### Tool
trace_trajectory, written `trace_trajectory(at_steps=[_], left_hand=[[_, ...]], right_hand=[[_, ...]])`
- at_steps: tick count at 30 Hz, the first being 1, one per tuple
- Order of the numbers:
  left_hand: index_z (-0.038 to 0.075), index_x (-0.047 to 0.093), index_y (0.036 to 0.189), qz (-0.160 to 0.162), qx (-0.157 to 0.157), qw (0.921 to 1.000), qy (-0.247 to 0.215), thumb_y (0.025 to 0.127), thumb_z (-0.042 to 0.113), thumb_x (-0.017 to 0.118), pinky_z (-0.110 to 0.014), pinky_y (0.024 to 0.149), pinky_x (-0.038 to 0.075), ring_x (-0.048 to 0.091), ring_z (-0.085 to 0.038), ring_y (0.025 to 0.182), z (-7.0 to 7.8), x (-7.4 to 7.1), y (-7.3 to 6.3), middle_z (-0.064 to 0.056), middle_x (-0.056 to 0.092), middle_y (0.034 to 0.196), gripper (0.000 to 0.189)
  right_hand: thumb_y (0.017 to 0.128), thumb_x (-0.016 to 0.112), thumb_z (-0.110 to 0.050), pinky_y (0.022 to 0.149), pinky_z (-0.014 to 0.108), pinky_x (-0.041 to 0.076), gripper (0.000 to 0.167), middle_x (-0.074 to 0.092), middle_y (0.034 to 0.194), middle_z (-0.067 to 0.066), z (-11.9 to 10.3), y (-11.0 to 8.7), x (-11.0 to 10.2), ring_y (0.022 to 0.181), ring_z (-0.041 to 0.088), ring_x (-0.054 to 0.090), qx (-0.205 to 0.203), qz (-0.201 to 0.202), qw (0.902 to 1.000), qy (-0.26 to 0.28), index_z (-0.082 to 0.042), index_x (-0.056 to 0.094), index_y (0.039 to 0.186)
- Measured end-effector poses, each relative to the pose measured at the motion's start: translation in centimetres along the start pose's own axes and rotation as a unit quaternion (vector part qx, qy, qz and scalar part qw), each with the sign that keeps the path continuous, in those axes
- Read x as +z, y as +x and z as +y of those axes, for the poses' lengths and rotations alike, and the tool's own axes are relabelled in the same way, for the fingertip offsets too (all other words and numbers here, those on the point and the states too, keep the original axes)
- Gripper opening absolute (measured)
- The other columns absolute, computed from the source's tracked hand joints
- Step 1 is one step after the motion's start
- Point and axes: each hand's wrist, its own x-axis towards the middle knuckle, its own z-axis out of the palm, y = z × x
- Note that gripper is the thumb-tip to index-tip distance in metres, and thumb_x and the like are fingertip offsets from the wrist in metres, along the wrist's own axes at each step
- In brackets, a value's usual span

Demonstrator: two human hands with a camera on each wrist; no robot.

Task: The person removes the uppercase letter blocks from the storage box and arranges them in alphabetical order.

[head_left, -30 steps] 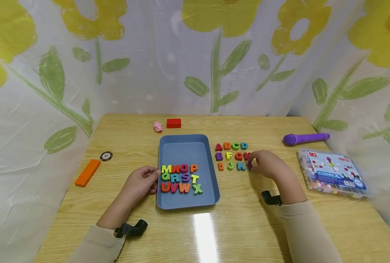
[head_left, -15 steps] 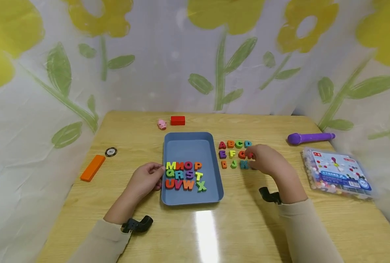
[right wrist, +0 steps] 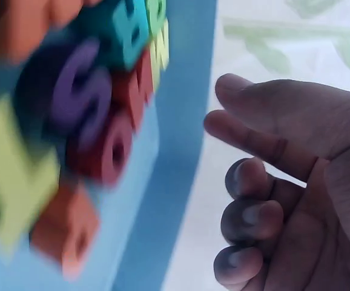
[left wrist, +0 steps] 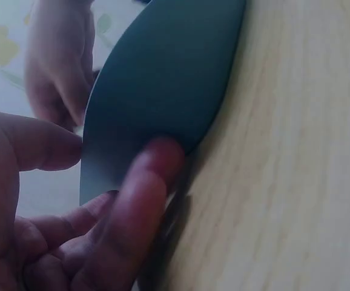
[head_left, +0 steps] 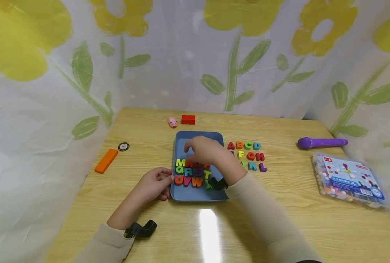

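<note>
Colourful chunky letter blocks (head_left: 187, 171) lie right of the bare left hand (head_left: 155, 183), whose fingers touch the blue rectangular tray (head_left: 195, 195) holding them at centre frame; whether it pinches, I cannot tell. Nearer, the bare right hand (head_left: 204, 150) hangs over their upper row, grip slightly parted, nothing visible in it. Rows run left to right, thick, brightly coloured.

Pale, wrinkled sheeting (head_left: 168, 73) enclosed the scene across the upper frame and along both sides — its pattern comprised large yellow flowers (head_left: 242, 16), green stems (head_left: 233, 73) and broad leaves (head_left: 212, 84). A light wood-grained tabletop (head_left: 313, 219) occupied the lower frame; a white streak of reflected light (head_left: 210, 233) lay at bottom centre.
</note>
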Motion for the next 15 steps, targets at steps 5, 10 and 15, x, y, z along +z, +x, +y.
trace_trajectory(at_steps=[5, 10, 15], left_hand=[[0.004, 0.061, 0.142, 0.020, 0.007, 0.9997, 0.012, 0.108, 0.022, 0.065, -0.032, 0.058, 0.062, 0.068, -0.016, 0.061, -0.1, 0.2, -0.1, -0.012, 0.076, 0.103, 0.039], [0.006, 0.063, 0.140, 0.077, 0.021, 0.9958, 0.045, 0.104, 0.021, 0.064, -0.033, 0.060, 0.062, 0.069, -0.018, 0.061, -0.1, -0.2, -0.1, -0.012, 0.077, 0.103, 0.039], [0.004, 0.067, 0.137, 0.103, 0.046, 0.9897, 0.088, 0.103, 0.022, 0.063, -0.029, 0.066, 0.061, 0.071, -0.017, 0.067, -0.1, -0.8, 0.0, -0.012, 0.079, 0.103, 0.038]], right_hand=[[0.104, 0.075, -0.028, 0.086, 0.038, 0.059, 0.028, 0.073, 0.130, 0.003, -1.0, 2.1, 0.9, 0.100, 0.019, 0.064, 0.013, -0.030, 0.9995, -0.001, -0.017, 0.077, 0.130], [0.103, 0.076, -0.027, 0.084, 0.036, 0.060, 0.026, 0.074, 0.125, 0.003, -1.2, 3.6, 1.6, 0.097, 0.019, 0.066, 0.008, -0.038, 0.9992, 0.012, -0.016, 0.078, 0.127], [0.103, 0.077, -0.024, 0.089, 0.034, 0.058, 0.021, 0.075, 0.120, 0.003, -1.6, 4.4, 1.9, 0.100, 0.019, 0.065, -0.003, -0.030, 0.9995, 0.011, -0.015, 0.080, 0.122]])
